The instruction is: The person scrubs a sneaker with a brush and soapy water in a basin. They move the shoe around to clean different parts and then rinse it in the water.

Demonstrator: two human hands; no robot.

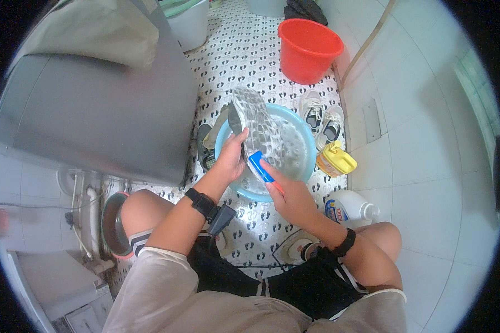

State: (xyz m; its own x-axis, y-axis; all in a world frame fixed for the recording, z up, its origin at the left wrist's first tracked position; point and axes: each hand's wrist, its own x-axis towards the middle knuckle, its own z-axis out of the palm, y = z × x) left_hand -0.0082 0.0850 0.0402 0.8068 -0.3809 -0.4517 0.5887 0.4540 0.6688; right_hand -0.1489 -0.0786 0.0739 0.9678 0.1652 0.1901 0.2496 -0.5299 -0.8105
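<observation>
My left hand (232, 157) grips a shoe (256, 120) by its side, with the patterned sole turned up and covered in white suds. The shoe is held tilted over a light blue plastic basin (312, 143) of foamy water. My right hand (289, 195) holds a scrubbing brush (259, 166) with a blue head and a reddish handle against the near end of the sole. Its bristles are hidden beneath the head.
White sneakers (321, 118), a yellow bottle (336, 160) and a white jug (350, 207) stand right of the basin by the tiled wall. Behind is a red bucket (308, 54). Dark shoes (204, 143) lie left, beside a large grey appliance (96, 112).
</observation>
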